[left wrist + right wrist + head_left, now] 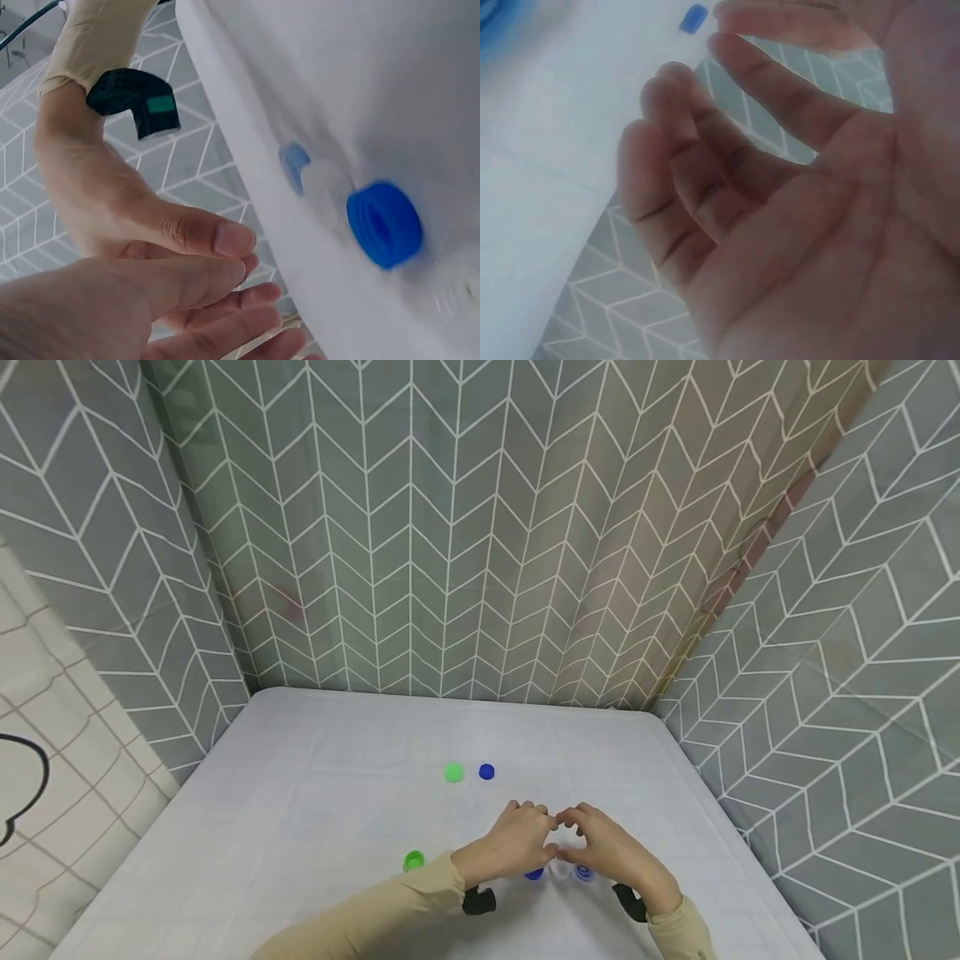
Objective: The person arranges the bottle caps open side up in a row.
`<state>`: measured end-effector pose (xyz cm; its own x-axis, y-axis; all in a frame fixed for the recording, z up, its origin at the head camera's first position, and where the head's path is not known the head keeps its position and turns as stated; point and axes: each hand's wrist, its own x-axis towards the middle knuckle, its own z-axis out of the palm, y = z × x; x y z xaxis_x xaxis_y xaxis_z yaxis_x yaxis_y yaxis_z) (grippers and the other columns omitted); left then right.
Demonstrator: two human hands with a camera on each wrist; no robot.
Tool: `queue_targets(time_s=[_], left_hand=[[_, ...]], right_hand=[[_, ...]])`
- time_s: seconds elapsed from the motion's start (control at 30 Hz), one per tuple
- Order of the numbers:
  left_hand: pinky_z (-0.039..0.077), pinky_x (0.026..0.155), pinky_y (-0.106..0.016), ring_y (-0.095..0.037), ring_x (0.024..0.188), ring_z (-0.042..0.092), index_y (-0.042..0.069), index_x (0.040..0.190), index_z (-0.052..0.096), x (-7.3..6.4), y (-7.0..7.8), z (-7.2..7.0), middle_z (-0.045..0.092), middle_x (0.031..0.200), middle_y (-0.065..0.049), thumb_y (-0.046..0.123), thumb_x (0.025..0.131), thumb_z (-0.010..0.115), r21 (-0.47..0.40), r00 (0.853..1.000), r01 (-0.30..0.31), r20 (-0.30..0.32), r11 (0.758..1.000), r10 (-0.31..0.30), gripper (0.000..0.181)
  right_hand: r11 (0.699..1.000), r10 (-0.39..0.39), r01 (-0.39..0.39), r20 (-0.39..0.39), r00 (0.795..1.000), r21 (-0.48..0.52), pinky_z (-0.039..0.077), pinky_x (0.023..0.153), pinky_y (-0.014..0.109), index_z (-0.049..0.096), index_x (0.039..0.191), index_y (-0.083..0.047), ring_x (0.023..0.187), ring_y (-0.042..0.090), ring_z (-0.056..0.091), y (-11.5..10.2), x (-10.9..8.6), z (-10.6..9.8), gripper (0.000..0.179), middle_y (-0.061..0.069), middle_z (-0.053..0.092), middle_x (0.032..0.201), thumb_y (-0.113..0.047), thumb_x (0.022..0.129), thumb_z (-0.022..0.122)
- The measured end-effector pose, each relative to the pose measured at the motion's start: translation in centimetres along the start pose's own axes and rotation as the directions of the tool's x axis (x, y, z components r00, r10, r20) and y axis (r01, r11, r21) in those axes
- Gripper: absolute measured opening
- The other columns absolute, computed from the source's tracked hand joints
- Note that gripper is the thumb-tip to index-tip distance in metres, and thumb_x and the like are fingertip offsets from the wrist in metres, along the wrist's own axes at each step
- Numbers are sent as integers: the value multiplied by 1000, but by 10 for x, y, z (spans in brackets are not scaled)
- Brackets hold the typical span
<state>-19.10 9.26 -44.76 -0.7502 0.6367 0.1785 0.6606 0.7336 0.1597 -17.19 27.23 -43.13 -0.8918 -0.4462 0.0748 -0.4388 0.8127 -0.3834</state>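
My left hand (517,841) and right hand (611,847) are held over the table's front right, their fingertips close together. I see nothing in either hand. In the right wrist view the right hand's fingers (694,150) are loosely bent with a bare palm. Straight fingers (217,330) of the left hand show in the left wrist view; whether the hands touch, I cannot tell. Below them sit a blue bottle cap (534,874), a clear, whitish round piece (560,870) and a blue ringed piece (584,873). The blue cap (384,225) appears larger in the left wrist view.
Left of the hands a green cap (414,860) lies with its hollow side up. Farther back are a light green disc (454,772) and a dark blue disc (487,772). The white-covered table (337,793) is bordered by patterned grey curtains (450,527) behind and at the sides.
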Motion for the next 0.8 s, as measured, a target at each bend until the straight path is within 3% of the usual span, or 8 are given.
queue_targets(time_s=[0.23, 0.4, 0.63, 0.8], left_hand=[[50, 78, -33, -15, 91, 64, 18, 109, 73, -9, -26, -12, 70, 105, 2, 35, 88, 68, -10, 1000, 16, 6, 1000, -15, 28], [52, 81, -36, -18, 96, 66, 14, 108, 73, -14, -48, -26, 71, 107, -1, 35, 88, 68, -39, 998, 59, 10, 998, -59, 29], [54, 74, -29, -20, 97, 66, 9, 108, 72, -21, -77, -37, 72, 106, -6, 28, 88, 70, -173, 993, 114, -6, 978, -117, 28], [56, 77, -32, -20, 95, 67, 8, 107, 72, -23, -98, -40, 71, 105, -8, 26, 87, 71, -222, 985, 157, -35, 962, -169, 26]], right_hand=[[999, -38, 38, -15, 999, -39, 50, 70, 29, 64, 113, -11, 86, 19, 59, -14, 16, 0, 38, 3, 62, 105, -31, 84, 74], [996, -53, 51, -26, 998, -68, 50, 68, 28, 63, 115, -12, 86, 16, 60, -23, 31, 0, 38, 3, 63, 104, -32, 85, 74], [990, -102, 99, -29, 994, -98, 47, 63, 25, 62, 118, -11, 81, 15, 60, -30, 54, 3, 39, 3, 62, 99, -29, 86, 73], [994, -86, 83, -42, 995, -75, 46, 62, 25, 61, 122, -11, 77, 13, 58, -35, 69, 5, 41, 3, 64, 98, -27, 85, 73]])
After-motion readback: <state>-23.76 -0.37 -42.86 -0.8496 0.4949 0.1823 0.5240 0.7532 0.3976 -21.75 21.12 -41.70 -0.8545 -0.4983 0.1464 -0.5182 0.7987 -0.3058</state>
